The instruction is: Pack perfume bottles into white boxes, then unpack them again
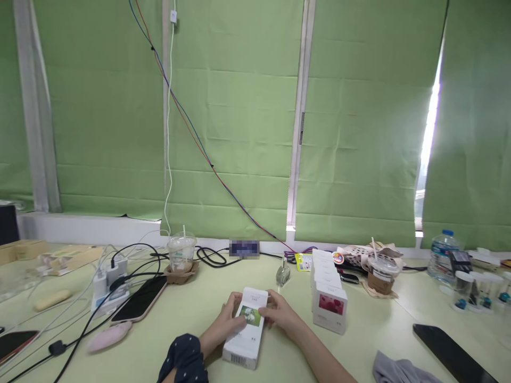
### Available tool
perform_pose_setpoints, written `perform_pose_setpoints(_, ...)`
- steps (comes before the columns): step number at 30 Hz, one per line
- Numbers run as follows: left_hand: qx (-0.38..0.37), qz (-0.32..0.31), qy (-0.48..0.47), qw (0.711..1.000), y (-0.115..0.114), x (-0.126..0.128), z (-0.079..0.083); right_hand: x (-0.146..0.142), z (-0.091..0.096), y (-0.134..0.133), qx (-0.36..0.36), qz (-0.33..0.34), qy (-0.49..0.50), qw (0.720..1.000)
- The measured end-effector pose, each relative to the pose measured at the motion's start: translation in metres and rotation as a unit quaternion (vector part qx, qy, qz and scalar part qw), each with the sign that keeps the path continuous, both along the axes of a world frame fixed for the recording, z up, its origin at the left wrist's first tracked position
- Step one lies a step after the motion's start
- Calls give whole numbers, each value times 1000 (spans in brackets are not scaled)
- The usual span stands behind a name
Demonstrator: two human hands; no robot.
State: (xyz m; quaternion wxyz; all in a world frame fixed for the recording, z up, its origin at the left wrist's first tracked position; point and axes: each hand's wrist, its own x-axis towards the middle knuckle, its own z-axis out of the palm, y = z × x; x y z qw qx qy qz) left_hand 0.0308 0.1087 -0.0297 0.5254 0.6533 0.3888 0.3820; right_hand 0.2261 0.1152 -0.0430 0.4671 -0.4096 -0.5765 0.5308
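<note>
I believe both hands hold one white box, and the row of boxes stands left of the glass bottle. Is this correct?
Not quite: the head view shows the row of boxes standing right of the glass bottle. The left hand and right hand do hold one white box.

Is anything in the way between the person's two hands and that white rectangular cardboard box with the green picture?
Nothing visible. The left hand and right hand already touch the white box from either side. The small clear glass bottle stands beyond it, not in between.
</note>
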Motion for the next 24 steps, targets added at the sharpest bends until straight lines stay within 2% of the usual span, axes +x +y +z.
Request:
perform_pose_setpoints(6,24,-28,-32,999,-10,5,10,2,-3,1,9,27,-24,999)
perform_pose_setpoints(12,98,41,-55,993,-6,2,19,1,-6,0,23,26,-39,999)
perform_pose_setpoints(16,131,75,-64,986,-7,3,27,0,1,-8,49,5,-13,999)
perform_pose_setpoints(20,152,93,-76,981,-12,8,31,1,12,-13,65,22,35,997)
perform_pose_setpoints(24,177,88,-92,976,-21,10,39,1,22,-12,114,-26,83,990)
